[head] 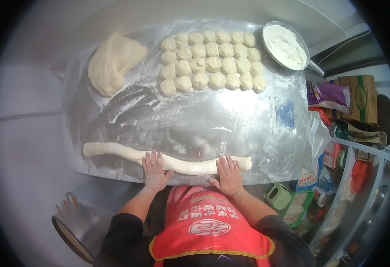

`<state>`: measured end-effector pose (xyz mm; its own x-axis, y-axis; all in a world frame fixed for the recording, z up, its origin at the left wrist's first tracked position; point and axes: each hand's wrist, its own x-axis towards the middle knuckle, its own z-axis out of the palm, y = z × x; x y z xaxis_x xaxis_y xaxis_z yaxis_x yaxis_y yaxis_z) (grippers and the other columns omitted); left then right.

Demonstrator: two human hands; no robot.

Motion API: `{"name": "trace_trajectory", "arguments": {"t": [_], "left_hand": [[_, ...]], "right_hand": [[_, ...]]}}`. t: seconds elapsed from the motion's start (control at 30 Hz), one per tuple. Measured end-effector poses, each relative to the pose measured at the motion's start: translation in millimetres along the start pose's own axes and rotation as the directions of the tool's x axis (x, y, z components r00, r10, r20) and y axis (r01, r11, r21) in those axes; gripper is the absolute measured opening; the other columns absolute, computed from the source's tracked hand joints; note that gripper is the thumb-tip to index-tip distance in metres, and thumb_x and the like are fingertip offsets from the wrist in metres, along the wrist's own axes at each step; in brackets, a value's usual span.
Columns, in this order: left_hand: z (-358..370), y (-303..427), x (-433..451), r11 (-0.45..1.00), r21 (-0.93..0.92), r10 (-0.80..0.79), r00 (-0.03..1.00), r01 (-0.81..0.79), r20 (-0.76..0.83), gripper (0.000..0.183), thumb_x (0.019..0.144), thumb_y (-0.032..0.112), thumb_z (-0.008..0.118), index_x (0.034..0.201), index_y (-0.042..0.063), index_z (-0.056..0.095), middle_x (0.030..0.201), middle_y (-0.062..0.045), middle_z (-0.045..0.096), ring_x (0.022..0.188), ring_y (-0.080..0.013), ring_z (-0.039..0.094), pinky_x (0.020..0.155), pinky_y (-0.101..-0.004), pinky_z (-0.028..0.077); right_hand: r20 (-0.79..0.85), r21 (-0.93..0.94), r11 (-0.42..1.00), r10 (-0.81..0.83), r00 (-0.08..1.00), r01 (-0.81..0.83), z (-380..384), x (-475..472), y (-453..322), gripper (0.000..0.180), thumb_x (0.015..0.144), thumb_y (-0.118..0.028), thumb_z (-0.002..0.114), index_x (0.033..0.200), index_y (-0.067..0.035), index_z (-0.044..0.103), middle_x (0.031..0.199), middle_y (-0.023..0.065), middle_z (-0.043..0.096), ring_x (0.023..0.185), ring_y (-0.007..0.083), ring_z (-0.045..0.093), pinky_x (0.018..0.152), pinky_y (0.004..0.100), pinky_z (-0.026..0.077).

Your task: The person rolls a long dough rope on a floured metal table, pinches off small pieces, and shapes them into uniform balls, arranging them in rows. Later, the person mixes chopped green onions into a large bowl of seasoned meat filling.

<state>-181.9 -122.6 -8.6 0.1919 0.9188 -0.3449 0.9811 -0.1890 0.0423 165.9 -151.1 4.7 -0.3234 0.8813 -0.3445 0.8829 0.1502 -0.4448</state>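
A long rope of dough lies in a gentle curve along the near edge of the floured metal table. My left hand rests flat on it left of its middle, fingers pointing forward. Near the rope's right end, my right hand lies on it with fingers a little apart. Neither hand grips the dough. Farther back, several round dough pieces sit in rows. A large lump of dough lies at the back left. At the back right is a pan of white flour with a handle.
A blue rectangular patch shows at the table's right side. Beyond that edge are a clear plastic bag, a cardboard box, metal shelving with packages, a green plastic stool and a green crate. A round metal container stands lower left.
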Motion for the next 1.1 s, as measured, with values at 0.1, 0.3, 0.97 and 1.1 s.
{"name": "trace_trajectory", "arguments": {"t": [0.1,0.3,0.97,1.1], "left_hand": [[-7.4,-15.1,75.9,0.995,0.021,-0.093,0.992,0.095,-0.084,0.105,0.093,0.056,0.074,0.169,0.000,0.027,0.177,-0.025,0.021,0.163,-0.0473,0.016,0.132,-0.0639,0.012],[-14.5,-37.8,170.2,0.988,-0.038,-0.153,0.901,0.151,-0.406,0.088,0.102,0.046,0.066,0.168,0.001,0.031,0.174,-0.024,0.029,0.163,-0.0447,0.022,0.133,-0.0587,0.015],[-33.1,111.1,214.3,0.993,-0.089,0.039,0.906,-0.084,-0.421,0.111,0.098,0.064,0.065,0.166,-0.012,0.022,0.176,-0.032,0.017,0.163,-0.0518,0.015,0.133,-0.0638,0.006],[-16.6,111.9,83.2,0.972,-0.128,0.190,0.979,-0.199,-0.075,0.113,0.090,0.059,0.074,0.164,-0.013,0.027,0.174,-0.034,0.019,0.162,-0.0545,0.015,0.133,-0.0648,0.007]], "right_hand": [[-0.034,-0.075,0.992,0.096,0.995,-0.099,-19.3,57.9,25.1,0.097,0.097,-0.061,0.066,0.165,0.002,0.037,0.173,0.0255,0.034,0.161,0.0480,0.028,0.131,0.0615,0.022],[-0.468,-0.104,0.959,0.187,0.864,-0.264,-48.1,142.1,69.9,0.090,0.102,-0.058,0.058,0.161,0.008,0.041,0.171,0.0283,0.036,0.161,0.0470,0.027,0.134,0.0570,0.017],[-0.459,-0.048,0.933,0.297,0.837,-0.357,-76.9,146.9,124.8,0.099,0.101,-0.058,0.060,0.166,0.008,0.029,0.177,0.0282,0.023,0.166,0.0422,0.017,0.136,0.0518,0.012],[-0.239,0.013,0.984,0.174,0.955,-0.175,-20.7,45.7,77.0,0.096,0.100,-0.059,0.060,0.164,0.008,0.036,0.175,0.0269,0.027,0.165,0.0435,0.019,0.135,0.0552,0.014]]}}
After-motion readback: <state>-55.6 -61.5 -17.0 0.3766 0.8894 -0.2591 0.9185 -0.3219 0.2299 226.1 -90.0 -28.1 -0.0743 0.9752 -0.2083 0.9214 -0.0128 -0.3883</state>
